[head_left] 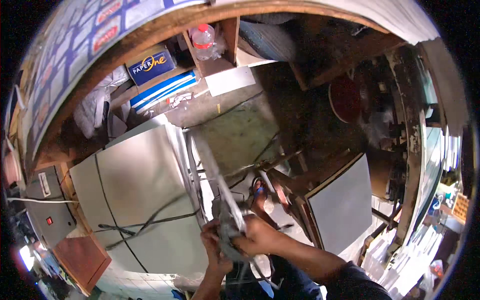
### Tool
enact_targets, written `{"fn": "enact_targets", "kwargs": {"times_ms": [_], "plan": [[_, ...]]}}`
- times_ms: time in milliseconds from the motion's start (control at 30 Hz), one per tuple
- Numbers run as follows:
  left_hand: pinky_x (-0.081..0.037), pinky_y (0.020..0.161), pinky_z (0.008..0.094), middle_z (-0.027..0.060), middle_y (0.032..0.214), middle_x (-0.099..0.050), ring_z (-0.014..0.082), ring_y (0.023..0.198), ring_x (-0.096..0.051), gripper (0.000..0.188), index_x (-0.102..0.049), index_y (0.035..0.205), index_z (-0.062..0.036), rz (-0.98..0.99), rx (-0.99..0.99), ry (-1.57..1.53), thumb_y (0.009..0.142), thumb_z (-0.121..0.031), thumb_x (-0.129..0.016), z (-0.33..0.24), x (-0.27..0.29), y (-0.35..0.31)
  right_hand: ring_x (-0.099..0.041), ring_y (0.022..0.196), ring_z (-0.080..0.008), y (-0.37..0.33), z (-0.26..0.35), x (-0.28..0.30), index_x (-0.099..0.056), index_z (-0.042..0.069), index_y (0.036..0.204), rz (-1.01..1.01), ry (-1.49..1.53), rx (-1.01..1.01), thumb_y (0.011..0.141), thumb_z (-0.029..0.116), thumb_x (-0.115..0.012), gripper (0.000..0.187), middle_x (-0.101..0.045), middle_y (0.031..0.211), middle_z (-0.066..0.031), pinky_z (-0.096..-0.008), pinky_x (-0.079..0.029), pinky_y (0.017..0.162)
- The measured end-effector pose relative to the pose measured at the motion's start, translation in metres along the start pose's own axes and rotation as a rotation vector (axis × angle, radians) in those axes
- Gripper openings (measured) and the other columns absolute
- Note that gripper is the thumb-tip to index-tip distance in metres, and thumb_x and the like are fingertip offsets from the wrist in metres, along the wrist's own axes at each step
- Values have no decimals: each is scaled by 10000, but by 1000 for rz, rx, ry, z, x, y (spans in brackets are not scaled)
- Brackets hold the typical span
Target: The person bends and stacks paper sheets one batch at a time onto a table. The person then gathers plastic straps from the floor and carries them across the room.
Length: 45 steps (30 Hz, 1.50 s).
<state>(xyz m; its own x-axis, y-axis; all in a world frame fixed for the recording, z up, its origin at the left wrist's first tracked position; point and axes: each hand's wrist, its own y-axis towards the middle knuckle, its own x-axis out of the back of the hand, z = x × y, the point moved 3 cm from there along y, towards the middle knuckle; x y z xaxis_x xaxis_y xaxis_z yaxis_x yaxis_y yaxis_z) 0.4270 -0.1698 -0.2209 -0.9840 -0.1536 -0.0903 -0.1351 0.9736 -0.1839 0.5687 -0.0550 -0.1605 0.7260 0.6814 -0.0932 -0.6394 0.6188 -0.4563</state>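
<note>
Close together at the lower middle, my left hand and my right hand are both closed on a blurred grey strip, bunched between the fingers. From there a long pale length runs up and away; loose ends hang below my hands. Motion smears it, so its exact kind is unclear. Just left of my hands lies a big stack of white sheets, bound with black straps. One strap has a knotted or crossed part on the top face.
Right of me stands a pale board on a wooden frame. Beyond are a shelf with a blue box and a plastic bottle. A grey machine with a red switch is at far left, and a dark red round seat at far right.
</note>
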Motion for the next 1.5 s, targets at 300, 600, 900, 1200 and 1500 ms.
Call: {"fn": "enact_targets", "kwargs": {"times_ms": [300, 600, 900, 1200, 1500], "plan": [[-485, 926, 353, 116, 1267, -546, 217, 1122, -561, 723, -417, 1323, 9, -25, 498, 226, 719, -80, -805, -67, 77, 19, -592, 1001, -229, 55, 38, -27, -584, -1, 1106, 350, 183, -140, 908, 292, -593, 354, -637, 1054, -164, -366, -471, 890], [-496, 817, 360, 135, 1144, -613, 232, 981, -589, 420, -516, 1213, 6, -533, 250, 1304, 838, -114, -661, 6, 327, 26, -641, 996, -255, 269, -344, 185, -515, 10, 1304, -790, 804, -593, 1000, 395, -464, 493, -647, 1137, -127, -454, -511, 944], [-500, 799, 368, 143, 1115, -619, 247, 954, -597, 397, -533, 1184, 3, -635, 295, 1470, 820, -106, -649, 64, 323, 41, -610, 911, -321, 219, -628, 302, -550, 20, 1180, -1249, -340, -1103, 984, 381, -460, 420, -633, 1100, -156, -466, -485, 861], [-504, 782, 377, 152, 1085, -625, 262, 927, -604, 375, -550, 1154, -1, -635, 335, 1573, 802, -99, -638, 48, 321, 52, -653, 857, -359, 417, -529, 285, -641, -4, 993, -1519, -140, -547, 936, 382, -517, 410, -678, 936, -176, -477, -518, 788], [-508, 764, 385, 161, 1056, -631, 277, 900, -612, 356, -567, 1124, -4, -620, 335, 1586, 784, -91, -626, 57, 317, 50, -669, 740, -364, 484, -479, 256, -684, 22, 845, -879, -532, -249, 792, 340, -645, 324, -664, 767, -200, -459, -540, 673]]}}
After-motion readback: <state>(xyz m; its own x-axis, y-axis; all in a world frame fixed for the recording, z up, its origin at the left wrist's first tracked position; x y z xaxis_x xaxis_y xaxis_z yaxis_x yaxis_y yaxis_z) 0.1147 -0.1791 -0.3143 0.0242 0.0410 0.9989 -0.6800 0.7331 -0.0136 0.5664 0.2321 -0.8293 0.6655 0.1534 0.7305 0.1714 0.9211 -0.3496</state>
